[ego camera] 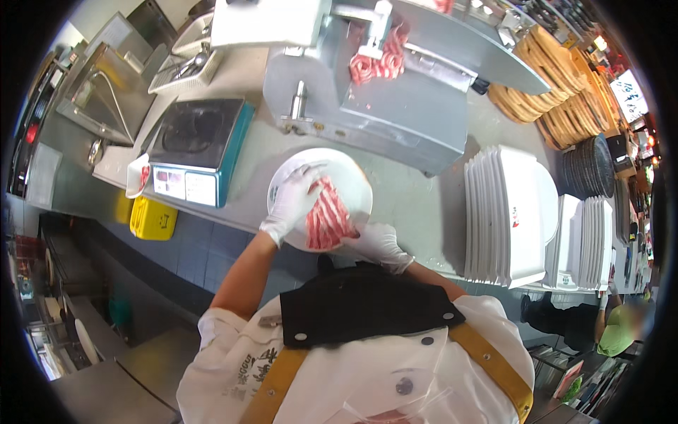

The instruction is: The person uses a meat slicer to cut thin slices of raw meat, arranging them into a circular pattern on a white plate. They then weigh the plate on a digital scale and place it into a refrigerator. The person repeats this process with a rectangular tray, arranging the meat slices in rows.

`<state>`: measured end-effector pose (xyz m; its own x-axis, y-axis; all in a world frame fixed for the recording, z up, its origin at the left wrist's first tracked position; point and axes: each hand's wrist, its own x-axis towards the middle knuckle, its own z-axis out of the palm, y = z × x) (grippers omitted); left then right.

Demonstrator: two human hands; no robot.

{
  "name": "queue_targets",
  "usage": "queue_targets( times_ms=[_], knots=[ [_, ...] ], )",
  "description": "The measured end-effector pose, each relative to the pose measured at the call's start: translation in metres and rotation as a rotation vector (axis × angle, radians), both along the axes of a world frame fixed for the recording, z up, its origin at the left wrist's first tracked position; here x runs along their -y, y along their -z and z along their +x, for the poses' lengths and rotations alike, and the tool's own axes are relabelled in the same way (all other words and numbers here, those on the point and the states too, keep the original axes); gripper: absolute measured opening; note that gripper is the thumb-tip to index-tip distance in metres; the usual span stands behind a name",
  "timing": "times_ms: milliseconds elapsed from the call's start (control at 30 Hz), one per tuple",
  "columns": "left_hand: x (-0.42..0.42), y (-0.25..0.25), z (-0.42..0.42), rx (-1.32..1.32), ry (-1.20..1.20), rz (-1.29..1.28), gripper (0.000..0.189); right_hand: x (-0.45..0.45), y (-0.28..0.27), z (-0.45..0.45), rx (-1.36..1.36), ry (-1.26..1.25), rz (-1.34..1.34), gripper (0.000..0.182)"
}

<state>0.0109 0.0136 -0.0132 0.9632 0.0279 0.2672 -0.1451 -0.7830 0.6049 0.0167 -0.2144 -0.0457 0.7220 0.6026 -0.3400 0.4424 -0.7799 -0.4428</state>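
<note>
A round white plate [360, 183] lies near the counter's front edge, with overlapping slices of marbled raw meat [328, 217] fanned out on it. My left hand [294, 193], in a thin white glove, reaches over the plate's left side, its fingers at the upper left edge of the slices. Also gloved, my right hand [378, 244] is at the plate's lower right rim. Its fingertips pinch the lower right corner of the meat. How firmly my left fingers touch the meat cannot be made out.
Behind the plate stands a meat slicer [408, 114] with curled meat slices [378, 61] on it. A digital scale [198, 140] sits left. White rectangular plates [500, 217] are stacked right, before wooden boards [551, 79]. A co-worker [614, 328] is at far right.
</note>
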Motion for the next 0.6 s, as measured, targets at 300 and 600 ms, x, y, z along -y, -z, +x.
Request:
queue_targets(
  times_ms=[300,600],
  knots=[
    [-0.003,0.021,-0.027,0.078,-0.362,-0.323,0.030,-0.030,-0.103,0.155,0.946,0.167,0.679,0.015],
    [0.026,-0.008,-0.060,0.030,-0.279,-0.468,0.029,-0.051,-0.126,0.223,1.145,0.048,0.441,0.013]
  ],
)
